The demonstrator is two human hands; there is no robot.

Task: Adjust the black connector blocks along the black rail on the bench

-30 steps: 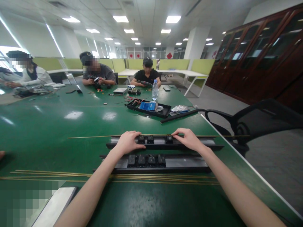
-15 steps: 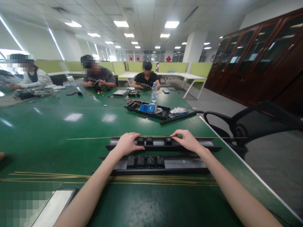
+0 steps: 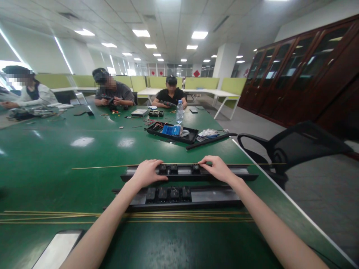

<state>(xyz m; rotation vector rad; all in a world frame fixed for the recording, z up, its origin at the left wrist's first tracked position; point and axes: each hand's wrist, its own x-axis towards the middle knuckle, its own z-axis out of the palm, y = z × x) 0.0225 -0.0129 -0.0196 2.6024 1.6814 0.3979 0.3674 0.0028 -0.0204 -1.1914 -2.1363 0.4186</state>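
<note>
Beneath the left hand, black rail, partly hidden

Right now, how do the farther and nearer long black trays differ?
The farther long black tray shows three black blocks, unevenly spaced; the nearer black tray shows four, close together. Left hand and right hand are at the farther tray, not the nearer. Both trays have greyish floors.

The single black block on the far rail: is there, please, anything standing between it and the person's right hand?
Nothing visible does. The right hand has its fingertips at the upper right edge of the single black block. The thin golden rod also runs there, without barring the way.
</note>
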